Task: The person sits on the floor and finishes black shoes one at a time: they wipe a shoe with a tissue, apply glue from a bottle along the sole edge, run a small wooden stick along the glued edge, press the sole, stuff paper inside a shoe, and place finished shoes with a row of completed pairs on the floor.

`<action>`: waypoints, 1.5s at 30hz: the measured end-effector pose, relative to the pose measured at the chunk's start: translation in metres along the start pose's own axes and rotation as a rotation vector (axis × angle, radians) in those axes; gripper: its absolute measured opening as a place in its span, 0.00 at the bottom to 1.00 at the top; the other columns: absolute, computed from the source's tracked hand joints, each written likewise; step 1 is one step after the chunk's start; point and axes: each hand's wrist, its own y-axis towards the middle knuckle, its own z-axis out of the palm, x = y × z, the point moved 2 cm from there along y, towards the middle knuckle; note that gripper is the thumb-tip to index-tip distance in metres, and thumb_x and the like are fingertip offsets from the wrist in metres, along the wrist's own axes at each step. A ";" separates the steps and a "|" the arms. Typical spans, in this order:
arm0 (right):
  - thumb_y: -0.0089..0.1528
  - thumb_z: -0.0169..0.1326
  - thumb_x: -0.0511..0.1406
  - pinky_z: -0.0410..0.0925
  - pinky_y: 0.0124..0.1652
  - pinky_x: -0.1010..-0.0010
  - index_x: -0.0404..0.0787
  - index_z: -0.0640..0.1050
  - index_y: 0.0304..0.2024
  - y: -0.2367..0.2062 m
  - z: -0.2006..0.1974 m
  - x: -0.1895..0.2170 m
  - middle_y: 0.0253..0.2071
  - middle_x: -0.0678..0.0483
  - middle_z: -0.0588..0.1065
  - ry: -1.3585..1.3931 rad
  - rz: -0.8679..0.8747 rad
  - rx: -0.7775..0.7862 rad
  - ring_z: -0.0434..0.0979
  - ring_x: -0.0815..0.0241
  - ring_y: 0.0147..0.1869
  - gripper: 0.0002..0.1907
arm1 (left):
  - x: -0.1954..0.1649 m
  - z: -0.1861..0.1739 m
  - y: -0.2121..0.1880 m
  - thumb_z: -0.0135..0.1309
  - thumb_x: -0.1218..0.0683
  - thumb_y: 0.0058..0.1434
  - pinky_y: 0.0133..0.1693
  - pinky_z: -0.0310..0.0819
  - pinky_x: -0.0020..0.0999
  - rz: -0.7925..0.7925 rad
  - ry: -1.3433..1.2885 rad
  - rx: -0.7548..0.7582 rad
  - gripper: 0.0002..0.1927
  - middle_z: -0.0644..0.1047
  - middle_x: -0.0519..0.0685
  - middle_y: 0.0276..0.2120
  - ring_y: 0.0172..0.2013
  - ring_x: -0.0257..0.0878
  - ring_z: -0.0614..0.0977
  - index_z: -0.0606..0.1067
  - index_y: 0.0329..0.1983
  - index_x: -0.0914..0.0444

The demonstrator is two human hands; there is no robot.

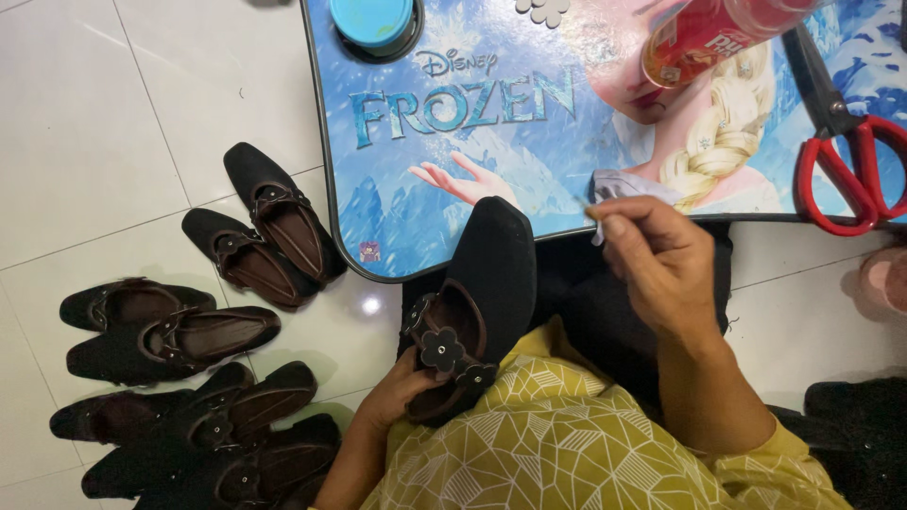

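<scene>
Left hand (392, 392) grips the near end of a black shoe (477, 293); right hand (661, 260) pinches a thin stick (588, 210), fingers closed tight

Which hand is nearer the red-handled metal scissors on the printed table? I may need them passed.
Right. The right hand is raised just left of the red-handled metal scissors; the left hand holds the black flat shoe lower left.

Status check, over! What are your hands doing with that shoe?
Left hand gripping black flower-strap shoe on lap. Right hand pinching something small, too small to tell. Red scissors lie apart on table.
</scene>
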 end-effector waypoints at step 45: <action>0.68 0.66 0.27 0.74 0.52 0.64 0.35 0.77 0.53 0.093 -0.052 0.164 0.48 0.45 0.78 -1.148 -1.029 -0.327 0.81 0.49 0.51 0.13 | -0.018 0.006 0.021 0.58 0.54 0.51 0.68 0.54 0.44 0.069 -0.056 0.031 0.46 0.68 0.59 0.66 0.67 0.50 0.68 0.55 0.73 0.66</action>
